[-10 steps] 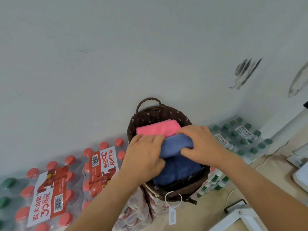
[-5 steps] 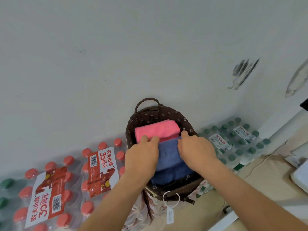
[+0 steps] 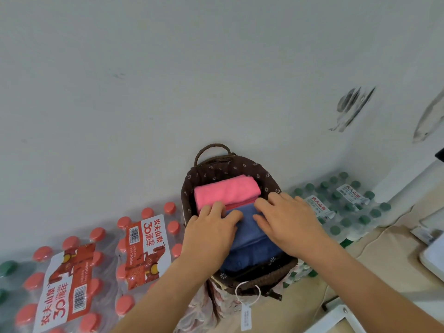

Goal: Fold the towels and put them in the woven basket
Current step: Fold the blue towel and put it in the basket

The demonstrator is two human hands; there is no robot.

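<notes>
From the head camera, the woven basket (image 3: 216, 169) stands against a pale wall. It has a brown flowered liner, a loop handle at its far end and a paper tag (image 3: 246, 318) hanging from its near end. Shrink-wrapped red-capped water bottles (image 3: 96, 260) lie to the left of the basket and green-capped water bottles (image 3: 348, 205) to its right. Inside the basket, a folded pink towel (image 3: 227, 191) fills the far end. A folded blue towel (image 3: 249, 239) lies just nearer, touching the pink one, with more blue cloth toward the near rim. The left hand (image 3: 211, 234) and right hand (image 3: 288, 224) both rest flat on the blue towel. Each grip is wide, with fingers extended and pressing rather than curled round anything. This looks like the seating step: tucking the blue towel down beside the pink one. To do it well, press evenly with both palms so the fold stays square. Slide the fingertips along the seam between the two towels instead of dragging cloth, and lift away straight up so the top layer does not come along.
</notes>
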